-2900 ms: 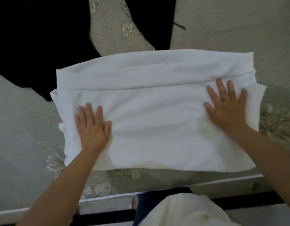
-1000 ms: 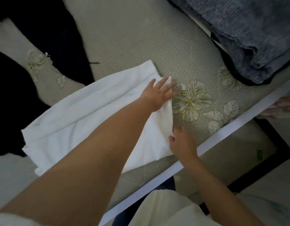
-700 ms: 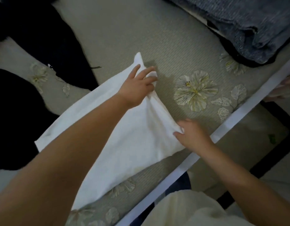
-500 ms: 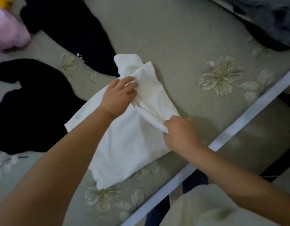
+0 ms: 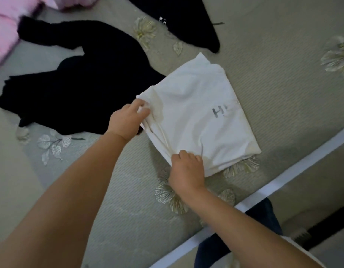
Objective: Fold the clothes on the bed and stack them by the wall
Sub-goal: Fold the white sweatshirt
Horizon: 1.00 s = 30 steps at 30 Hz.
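The white shirt (image 5: 198, 117) lies folded into a rough square on the bed (image 5: 273, 78), near the bed's white edge strip (image 5: 283, 180), with grey letters showing on its upper face. Both hands hold it along its left edge. The left hand (image 5: 126, 120) has its grip closed on the far left corner: fingers curled over the top of the cloth and the thumb pressed against them, pinching the gathered layers. The right hand (image 5: 186, 171) has its grip closed on the near left corner, knuckles up, fingers curled down into the fabric so that creases run out from them across the shirt. The edge between the two hands is lifted a little and bunched into folds; the rest of the shirt rests flat on the bed.

A black garment (image 5: 80, 89) lies spread just left of the shirt, its edge touching or slipping under the shirt's far left corner. A second black garment (image 5: 186, 22) lies farther up the bed, apart from the shirt. A pink garment (image 5: 4, 35) lies at the top left corner.
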### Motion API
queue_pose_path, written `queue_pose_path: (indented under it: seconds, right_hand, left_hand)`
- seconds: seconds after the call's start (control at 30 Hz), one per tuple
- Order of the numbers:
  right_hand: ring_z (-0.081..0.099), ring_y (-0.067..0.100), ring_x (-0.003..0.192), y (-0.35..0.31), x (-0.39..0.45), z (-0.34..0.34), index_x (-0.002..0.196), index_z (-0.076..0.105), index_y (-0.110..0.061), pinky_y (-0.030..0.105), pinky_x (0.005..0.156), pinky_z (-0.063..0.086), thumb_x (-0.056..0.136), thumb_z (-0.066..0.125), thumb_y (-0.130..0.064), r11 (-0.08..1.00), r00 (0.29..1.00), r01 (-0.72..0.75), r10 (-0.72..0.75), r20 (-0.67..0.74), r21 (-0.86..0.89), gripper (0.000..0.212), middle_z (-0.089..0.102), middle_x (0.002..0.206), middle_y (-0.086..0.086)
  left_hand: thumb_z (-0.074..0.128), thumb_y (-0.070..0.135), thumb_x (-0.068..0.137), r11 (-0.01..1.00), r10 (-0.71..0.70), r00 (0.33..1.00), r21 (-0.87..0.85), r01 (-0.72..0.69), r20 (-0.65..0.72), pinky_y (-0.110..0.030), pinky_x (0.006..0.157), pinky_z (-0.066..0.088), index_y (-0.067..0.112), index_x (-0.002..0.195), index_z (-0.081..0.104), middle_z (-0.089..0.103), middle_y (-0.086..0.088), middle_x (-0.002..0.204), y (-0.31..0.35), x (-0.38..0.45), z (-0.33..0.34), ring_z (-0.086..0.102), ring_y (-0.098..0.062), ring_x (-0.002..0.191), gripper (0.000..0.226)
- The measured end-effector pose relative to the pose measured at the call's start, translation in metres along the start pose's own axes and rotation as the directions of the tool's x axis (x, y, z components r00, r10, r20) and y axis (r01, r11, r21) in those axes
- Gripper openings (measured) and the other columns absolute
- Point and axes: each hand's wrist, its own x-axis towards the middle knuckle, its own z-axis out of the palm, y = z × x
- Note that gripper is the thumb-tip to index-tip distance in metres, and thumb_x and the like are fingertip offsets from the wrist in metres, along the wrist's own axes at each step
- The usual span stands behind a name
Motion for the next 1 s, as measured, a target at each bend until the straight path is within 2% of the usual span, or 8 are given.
queue_pose_path:
  seconds: [0.17, 0.3, 0.5, 0.6, 0.7, 0.77, 0.87, 1.0]
  right_hand:
    - [0.052, 0.024, 0.041, 0.009, -0.004, -0.019, 0.05, 0.057, -0.005, 0.028, 0.044, 0.043, 0.033, 0.084, 0.003, 0.999, 0.975, 0.031, -0.036, -0.219, -0.027, 0.032, 0.053, 0.049, 0.006]
    - [0.051, 0.02, 0.044, 0.018, -0.017, -0.011, 0.055, 0.06, -0.008, 0.024, 0.049, 0.042, 0.036, 0.084, 0.002, 0.995, 0.949, 0.065, -0.084, -0.303, -0.072, 0.032, 0.052, 0.052, 0.003]
    - [0.061, 0.013, 0.063, -0.003, -0.002, 0.052, 0.072, 0.072, -0.014, 0.024, 0.066, 0.049, 0.037, 0.087, -0.038, 0.927, 0.991, -0.087, 0.118, 0.062, -0.364, 0.045, 0.065, 0.069, -0.003]
    - [0.059, 0.024, 0.093, -0.017, 0.009, 0.07, 0.108, 0.064, -0.001, 0.037, 0.087, 0.041, 0.06, 0.069, -0.064, 0.894, 0.959, -0.216, 0.27, 0.087, -0.393, 0.079, 0.063, 0.104, 0.013]
    - [0.021, 0.032, 0.135, -0.02, 0.02, 0.089, 0.142, -0.001, 0.007, 0.051, 0.108, 0.017, 0.085, 0.045, -0.059, 0.932, 0.938, -0.18, 0.259, 0.232, -0.314, 0.099, 0.013, 0.15, 0.021]
    - [-0.012, 0.03, 0.141, -0.013, 0.022, 0.097, 0.129, -0.034, -0.001, 0.058, 0.109, -0.008, 0.09, 0.038, -0.055, 0.924, 0.894, -0.187, 0.301, 0.333, -0.335, 0.098, -0.027, 0.15, 0.01]
    - [-0.034, 0.027, 0.134, 0.003, 0.019, 0.099, 0.117, -0.046, -0.009, 0.06, 0.092, -0.025, 0.09, 0.041, -0.053, 0.897, 0.875, -0.238, 0.365, 0.318, -0.372, 0.102, -0.047, 0.135, 0.005]
    - [-0.047, 0.025, 0.116, 0.019, 0.019, 0.103, 0.119, -0.046, -0.018, 0.06, 0.09, -0.028, 0.09, 0.047, -0.047, 0.909, 0.892, -0.254, 0.353, 0.283, -0.331, 0.101, -0.055, 0.124, 0.006]
  left_hand:
    - [0.045, 0.024, 0.088, 0.823, -0.19, 0.978, -0.557, 0.111, -0.086, -0.031, 0.081, 0.043, 0.037, 0.127, 0.046, 0.045, 0.013, 0.125, 0.017, 0.029, 0.003, 0.054, -0.024, 0.106, 0.041]
    - [0.044, 0.058, 0.075, 0.862, -0.075, 0.983, -0.506, -0.021, -0.169, -0.017, 0.085, 0.036, 0.068, 0.109, 0.037, 0.045, 0.05, 0.102, 0.005, 0.019, 0.0, 0.048, 0.002, 0.102, 0.035]
    - [0.045, 0.014, 0.093, 0.935, -0.144, 0.883, -0.23, 0.268, 0.446, -0.034, 0.105, 0.028, 0.022, 0.134, 0.037, 0.023, -0.002, 0.15, -0.014, -0.04, 0.075, 0.021, -0.021, 0.138, 0.043]
    - [0.042, 0.004, 0.087, 0.941, -0.078, 0.966, -0.302, 0.153, 0.248, -0.039, 0.101, 0.038, 0.007, 0.12, 0.045, 0.038, -0.019, 0.137, 0.0, -0.045, 0.084, 0.041, -0.033, 0.127, 0.033]
    - [0.045, 0.003, 0.073, 0.972, 0.205, 0.979, -0.115, -0.206, -0.019, -0.053, 0.079, 0.051, 0.008, 0.102, 0.057, 0.064, -0.025, 0.104, 0.005, -0.031, 0.085, 0.062, -0.039, 0.098, 0.033]
    - [0.044, 0.003, 0.079, 0.965, 0.261, 0.963, -0.025, -0.259, 0.067, -0.055, 0.105, 0.026, 0.019, 0.136, 0.041, 0.045, -0.023, 0.136, 0.0, -0.024, 0.091, 0.041, -0.041, 0.126, 0.06]
    - [0.028, 0.009, 0.095, 0.963, 0.241, 0.934, 0.056, -0.264, 0.265, -0.037, 0.106, -0.023, 0.023, 0.132, -0.024, -0.013, -0.005, 0.155, -0.011, -0.015, 0.102, -0.015, -0.026, 0.141, 0.065]
    - [0.025, 0.009, 0.098, 0.932, 0.332, 0.906, 0.059, -0.358, 0.261, -0.032, 0.103, -0.025, 0.018, 0.134, -0.023, -0.013, -0.001, 0.154, -0.011, 0.0, 0.107, -0.012, -0.023, 0.142, 0.06]
